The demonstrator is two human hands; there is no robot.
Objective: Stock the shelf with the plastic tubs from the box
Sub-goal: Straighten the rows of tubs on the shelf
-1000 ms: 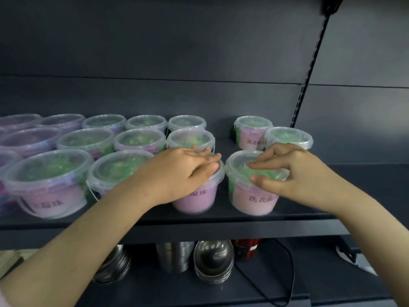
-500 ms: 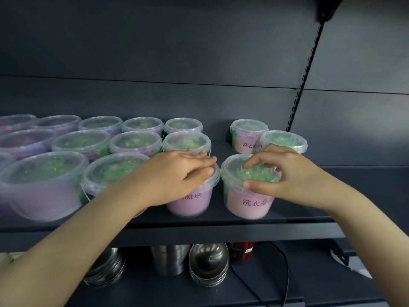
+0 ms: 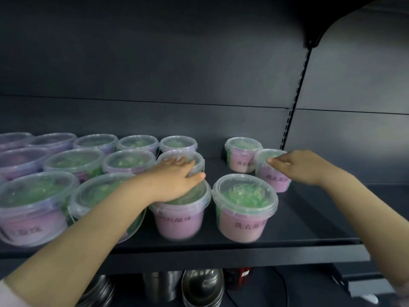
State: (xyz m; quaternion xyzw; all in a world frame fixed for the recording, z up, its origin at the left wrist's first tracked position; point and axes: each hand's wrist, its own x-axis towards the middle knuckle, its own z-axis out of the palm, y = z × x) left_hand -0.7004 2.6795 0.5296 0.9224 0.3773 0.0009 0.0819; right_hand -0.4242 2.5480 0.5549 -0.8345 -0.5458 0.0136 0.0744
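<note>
Rows of tubs fill the left of the shelf, front to back. At the front edge two tubs stand side by side: the left hand lies on the left front tub, with the right front tub just beside it. Behind them to the right, the right hand touches the rear right tub, and a back tub stands just left of that one. Metal bowls sit on the level below.

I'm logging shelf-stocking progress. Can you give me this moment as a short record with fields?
left hand: palm flat on the lid of a front-row tub
right hand: fingers on the lid of a farther-back tub
front right tub: untouched
shelf: bare at right
below: metal bowls
</note>
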